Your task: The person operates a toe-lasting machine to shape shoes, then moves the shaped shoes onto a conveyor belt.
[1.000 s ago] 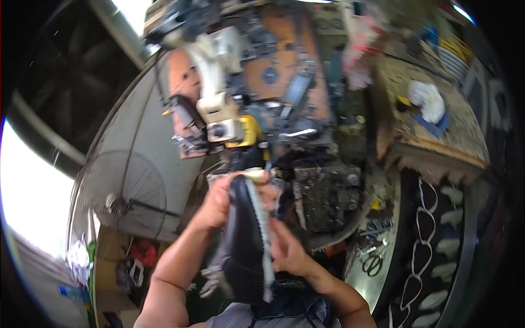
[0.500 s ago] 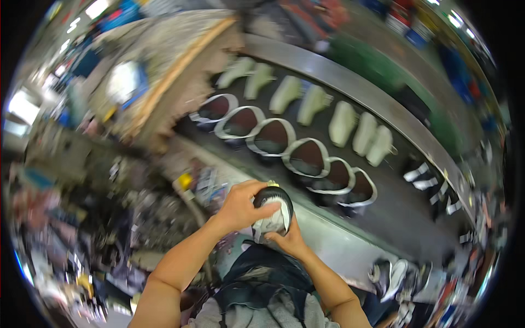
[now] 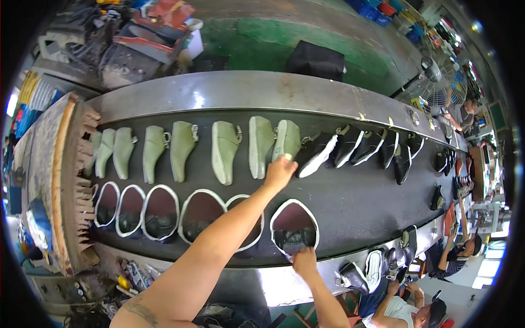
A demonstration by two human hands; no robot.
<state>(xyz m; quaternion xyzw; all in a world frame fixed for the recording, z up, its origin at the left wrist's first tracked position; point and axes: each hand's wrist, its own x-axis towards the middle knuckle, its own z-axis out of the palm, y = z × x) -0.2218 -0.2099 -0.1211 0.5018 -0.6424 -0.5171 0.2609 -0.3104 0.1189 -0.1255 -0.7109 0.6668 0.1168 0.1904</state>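
My left hand (image 3: 280, 173) reaches across the dark belt (image 3: 361, 197), its fingers closed on the lower end of a pale green shoe last (image 3: 286, 136). Several more green lasts stand in a row to the left. My right hand (image 3: 304, 262) pinches the near edge of a white-rimmed shoe upper (image 3: 296, 216), which has a dark red inside and black laces. Further uppers of this kind lie left of it, partly hidden by my left forearm. Just right of my left hand lies a black shoe (image 3: 317, 154) with a white edge.
Metal rails (image 3: 229, 90) border the belt. A ragged-edged wooden box (image 3: 68, 180) covers its left end. Black shoes (image 3: 373, 146) line the far right side; more shoes (image 3: 373, 270) sit on the near rail. Co-workers (image 3: 407, 306) sit at the right, and a fan (image 3: 445, 82) stands beyond.
Both hands held a black-and-white shoe close to my body; now they are apart over the belt, left on a green last, right on an upper. My view has turned rightward.
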